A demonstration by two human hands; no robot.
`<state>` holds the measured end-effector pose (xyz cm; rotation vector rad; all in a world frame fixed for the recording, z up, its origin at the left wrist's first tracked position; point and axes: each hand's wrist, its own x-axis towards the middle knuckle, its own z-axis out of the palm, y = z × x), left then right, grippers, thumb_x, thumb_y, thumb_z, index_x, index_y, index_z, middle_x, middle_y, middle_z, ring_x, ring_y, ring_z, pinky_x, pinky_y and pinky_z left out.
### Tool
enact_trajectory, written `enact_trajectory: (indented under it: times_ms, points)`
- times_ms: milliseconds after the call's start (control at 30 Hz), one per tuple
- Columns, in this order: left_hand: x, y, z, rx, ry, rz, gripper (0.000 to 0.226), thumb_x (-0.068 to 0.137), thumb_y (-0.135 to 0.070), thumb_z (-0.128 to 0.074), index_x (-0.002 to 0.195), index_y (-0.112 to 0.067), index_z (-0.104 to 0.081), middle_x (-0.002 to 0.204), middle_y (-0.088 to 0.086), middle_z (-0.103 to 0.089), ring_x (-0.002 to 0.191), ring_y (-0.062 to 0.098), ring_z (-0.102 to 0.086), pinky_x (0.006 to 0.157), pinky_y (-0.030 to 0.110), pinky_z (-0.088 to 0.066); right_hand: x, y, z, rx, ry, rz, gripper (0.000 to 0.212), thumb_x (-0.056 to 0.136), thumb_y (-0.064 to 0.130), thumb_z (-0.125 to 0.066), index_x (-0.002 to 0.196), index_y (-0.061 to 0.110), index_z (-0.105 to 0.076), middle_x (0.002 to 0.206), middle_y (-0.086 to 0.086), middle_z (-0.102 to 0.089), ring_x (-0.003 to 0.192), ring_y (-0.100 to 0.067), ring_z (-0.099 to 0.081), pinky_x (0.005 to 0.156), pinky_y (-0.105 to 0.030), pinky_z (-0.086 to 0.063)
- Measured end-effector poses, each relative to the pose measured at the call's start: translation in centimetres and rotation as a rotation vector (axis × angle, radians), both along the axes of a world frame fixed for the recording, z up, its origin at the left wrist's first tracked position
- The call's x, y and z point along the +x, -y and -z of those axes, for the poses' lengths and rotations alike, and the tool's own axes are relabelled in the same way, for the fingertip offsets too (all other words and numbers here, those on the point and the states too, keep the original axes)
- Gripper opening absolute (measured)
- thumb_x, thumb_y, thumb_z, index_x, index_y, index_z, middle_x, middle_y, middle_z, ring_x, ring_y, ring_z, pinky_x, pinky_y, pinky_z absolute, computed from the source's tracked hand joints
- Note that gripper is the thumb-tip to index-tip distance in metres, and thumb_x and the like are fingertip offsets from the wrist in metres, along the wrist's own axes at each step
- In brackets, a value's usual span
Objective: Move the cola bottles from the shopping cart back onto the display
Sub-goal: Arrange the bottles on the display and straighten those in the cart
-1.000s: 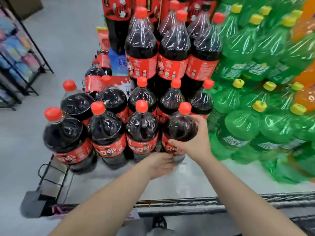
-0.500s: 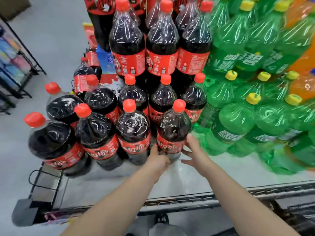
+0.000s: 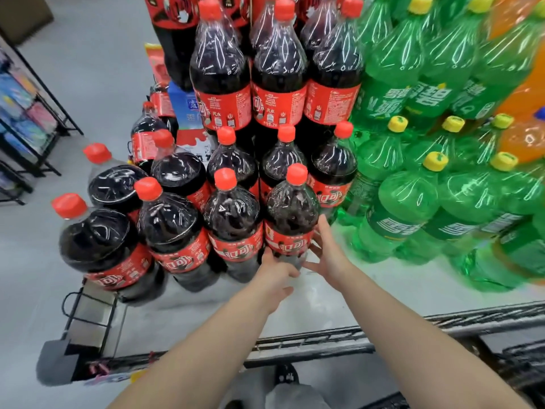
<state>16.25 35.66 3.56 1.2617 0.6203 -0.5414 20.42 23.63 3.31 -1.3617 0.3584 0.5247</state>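
Flanking a cola bottle point(image 3: 290, 219) on the pale display shelf point(image 3: 368, 287), both hands seem open-fingered.

left hand point(image 3: 275, 271): fingertips at cola bottle point(image 3: 290, 219) base | right hand point(image 3: 328, 255): fingers spread, touching its right side

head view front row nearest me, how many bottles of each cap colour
cola bottles with red caps: 4
green bottles with yellow caps: 2
total: 6
Only bottles whose caps are in view are counted. The row may run on past the right edge of the picture.
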Motion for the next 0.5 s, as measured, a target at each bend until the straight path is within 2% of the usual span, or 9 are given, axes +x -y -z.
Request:
enact_trajectory:
  times_ms: [67,133,200,233,300,333,433,500]
  points:
    - [-0.2,-0.3,-0.5,0.004,0.003,-0.022,0.066,0.084,0.005,-0.048,0.140,-0.027,-0.033,0.139,0.003,-0.047,0.125,0.024,-0.045,0.092,0.040,-0.038,-0.7,0.0,-0.4,-0.035,0.032,0.048,0.059,0.089,0.069,-0.036,0.135,0.035,-0.046,0.137,0.011,-0.049,0.127,-0.013,-0.044,0.098,-0.046,-0.043]
    - [-0.7,-0.4,-1.3,0.030,0.026,-0.054,0.038,0.087,0.001,-0.050,0.117,-0.022,-0.048,0.108,0.006,-0.057,0.105,0.021,-0.051,0.086,0.036,-0.039,-2.0,0.3,-1.0,-0.060,0.077,0.197,0.041,0.094,0.054,-0.045,0.123,0.026,-0.052,0.129,0.003,-0.053,0.120,-0.017,-0.050,0.094,-0.044,-0.045]
    - [-1.2,-0.3,-2.1,0.076,0.091,-0.061,0.026,0.087,0.001,-0.048,0.107,-0.013,-0.056,0.078,0.002,-0.049,0.081,0.015,-0.048,0.076,0.032,-0.041,-4.1,0.8,-1.7,-0.065,0.126,0.407,0.016,0.096,0.036,-0.053,0.103,0.021,-0.056,0.115,-0.006,-0.060,0.104,-0.022,-0.060,0.093,-0.042,-0.050]
    - [-1.7,0.0,-2.4,0.091,0.128,-0.050,0.022,0.087,0.003,-0.047,0.099,-0.012,-0.056,0.074,0.001,-0.046,0.074,0.013,-0.046,0.072,0.029,-0.041,-5.5,1.1,-1.9,-0.083,0.155,0.499,0.010,0.096,0.028,-0.055,0.095,0.018,-0.057,0.105,-0.007,-0.063,0.093,-0.021,-0.063,0.087,-0.039,-0.052]
    - [-3.0,0.7,-2.9,0.096,0.211,-0.002,0.025,0.088,0.005,-0.045,0.085,-0.019,-0.052,0.075,0.000,-0.048,0.071,0.011,-0.047,0.065,0.026,-0.041,-8.6,2.1,-2.1,-0.139,0.205,0.660,0.009,0.095,0.020,-0.056,0.088,0.015,-0.058,0.087,-0.006,-0.064,0.073,-0.018,-0.061,0.070,-0.030,-0.053]
    - [-3.8,1.2,-3.1,0.093,0.252,0.032,0.028,0.088,0.006,-0.046,0.084,-0.021,-0.051,0.078,0.000,-0.050,0.072,0.011,-0.048,0.064,0.024,-0.041,-10.3,2.6,-2.1,-0.173,0.222,0.738,0.010,0.094,0.019,-0.057,0.085,0.015,-0.058,0.079,-0.004,-0.064,0.065,-0.016,-0.059,0.061,-0.026,-0.051]
    - [-6.2,3.0,-2.9,0.087,0.344,0.165,0.022,0.090,0.004,-0.046,0.091,-0.018,-0.052,0.086,-0.001,-0.052,0.075,0.013,-0.052,0.064,0.023,-0.043,-15.9,3.9,-2.2,-0.260,0.220,0.937,0.016,0.092,0.017,-0.060,0.077,0.016,-0.058,0.063,-0.002,-0.060,0.045,-0.010,-0.049,0.046,-0.021,-0.040]
    - [-8.3,4.9,-2.2,0.113,0.373,0.267,0.020,0.089,0.002,-0.047,0.098,-0.014,-0.054,0.088,0.002,-0.053,0.075,0.014,-0.053,0.064,0.024,-0.044,-19.7,4.6,-2.0,-0.275,0.193,1.060,0.021,0.094,0.014,-0.059,0.073,0.015,-0.055,0.056,0.000,-0.056,0.042,-0.005,-0.048,0.041,-0.017,-0.037]
